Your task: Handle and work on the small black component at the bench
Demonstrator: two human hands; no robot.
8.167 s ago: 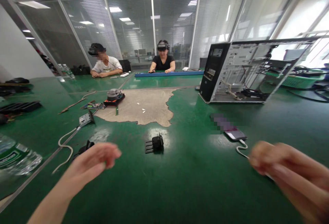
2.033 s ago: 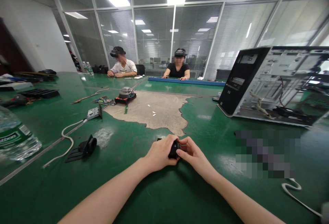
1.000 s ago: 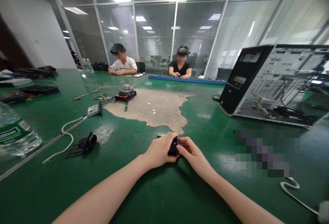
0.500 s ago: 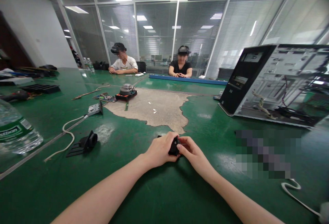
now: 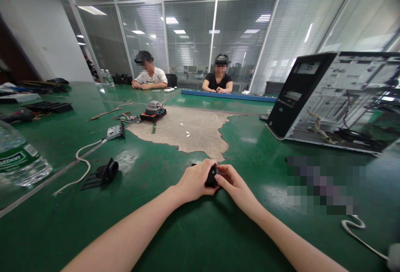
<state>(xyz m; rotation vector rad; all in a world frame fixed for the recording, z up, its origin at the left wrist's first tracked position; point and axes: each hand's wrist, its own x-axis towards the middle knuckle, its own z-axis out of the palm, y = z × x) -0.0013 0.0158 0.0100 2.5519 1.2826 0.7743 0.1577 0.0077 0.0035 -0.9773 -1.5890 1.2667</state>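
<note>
A small black part (image 5: pixel 211 177) is held just above the green table (image 5: pixel 187 238), near the middle of the view. My left hand (image 5: pixel 195 181) wraps round it from the left, hiding much of it. From the right, my right hand (image 5: pixel 233 181) pinches its right side between thumb and fingers. Both hands meet at this part. A black bracket with a round piece (image 5: pixel 108 173) lies on the table to the left. Beyond my hands is a bare brown patch (image 5: pixel 200 130) with small white scraps on it.
An open computer case (image 5: pixel 312 101) stands at right. At left are a water bottle (image 5: pixel 21 159), a pale cable (image 5: pixel 84 159) and a metal part (image 5: pixel 115 131). A black and orange device (image 5: pixel 153 111) sits farther back. Two people sit behind the blue bar (image 5: pixel 228 96) and table edge.
My hands keep almost the same hold and place on the black part. Across the table, the person in black has shifted slightly to the left.
</note>
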